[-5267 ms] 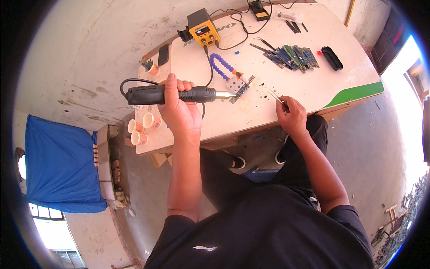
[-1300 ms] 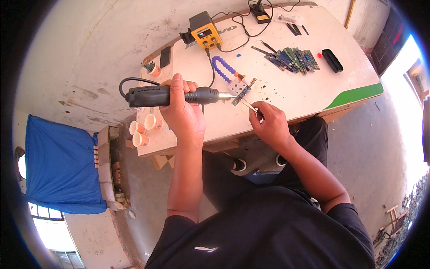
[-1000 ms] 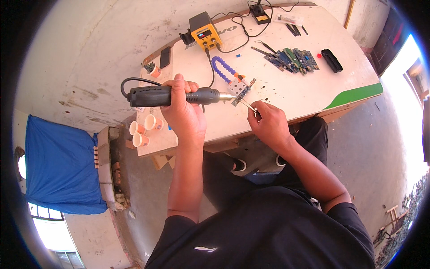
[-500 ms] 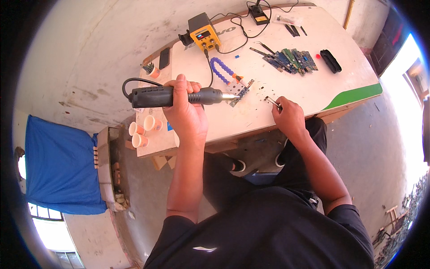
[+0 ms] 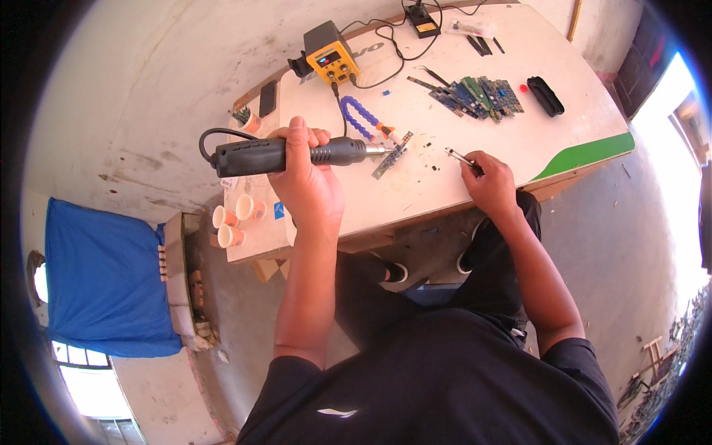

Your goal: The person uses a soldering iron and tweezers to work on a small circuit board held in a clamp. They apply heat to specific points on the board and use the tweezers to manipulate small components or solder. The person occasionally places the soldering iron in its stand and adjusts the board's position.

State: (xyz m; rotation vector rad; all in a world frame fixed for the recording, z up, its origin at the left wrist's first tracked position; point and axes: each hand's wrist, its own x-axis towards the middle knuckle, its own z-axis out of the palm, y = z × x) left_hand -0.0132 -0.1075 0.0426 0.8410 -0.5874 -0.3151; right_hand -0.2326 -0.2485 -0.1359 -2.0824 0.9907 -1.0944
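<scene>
My left hand (image 5: 308,182) is wrapped round the black handle of a hot-air gun (image 5: 252,157). Its metal nozzle points right, at a narrow circuit board (image 5: 401,150) lying slanted on the table, though whether the two touch I cannot tell. Beyond the nozzle, a blue jointed flexible arm (image 5: 360,111) with an orange end reaches toward the board. Between the fingers of my right hand (image 5: 492,185) are metal tweezers (image 5: 461,158), their tips pointing left, apart from the board. Tiny dark parts (image 5: 432,168) are scattered between board and tweezers.
A yellow soldering station (image 5: 331,63) and an iron stand (image 5: 422,21) stand at the back, with cables between. Several circuit boards (image 5: 482,99) lie piled right of centre, near a black case (image 5: 545,96). Paper cups (image 5: 251,208) and a phone (image 5: 268,98) are at the left.
My right hand has moved right with the tweezers, farther from the board. The hot-air gun remains over the board, its nozzle slightly higher in the picture. The view has shifted slightly.
</scene>
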